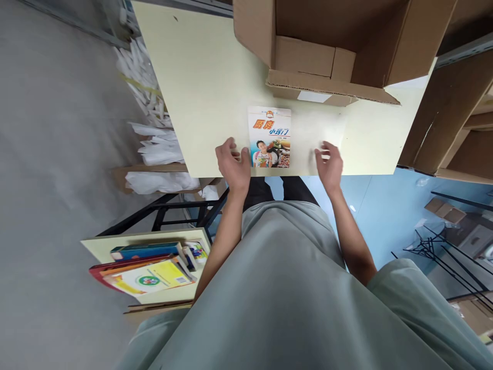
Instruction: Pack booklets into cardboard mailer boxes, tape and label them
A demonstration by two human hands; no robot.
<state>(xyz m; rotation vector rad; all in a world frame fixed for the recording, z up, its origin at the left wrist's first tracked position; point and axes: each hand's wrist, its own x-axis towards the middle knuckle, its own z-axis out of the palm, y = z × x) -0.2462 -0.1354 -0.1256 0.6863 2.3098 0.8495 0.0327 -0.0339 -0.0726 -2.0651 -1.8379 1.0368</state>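
Observation:
A thin book (270, 137) with a white, orange and blue cover lies flat near the front edge of the pale yellow table (204, 92). Just left of it is my left hand (234, 163), fingers curled and apart, with nothing in it; its thumb is close to the book's lower left edge, and I cannot tell whether it touches. My right hand (329, 165) hovers over the table to the right, a gap away from the book. Its fingers are loosely bent and hold nothing.
An open cardboard box (308, 56) stands at the back of the table. More cardboard boxes (442, 113) are at the right. Several books (150, 272) lie on a lower board at my left, near white plastic bags (159, 146).

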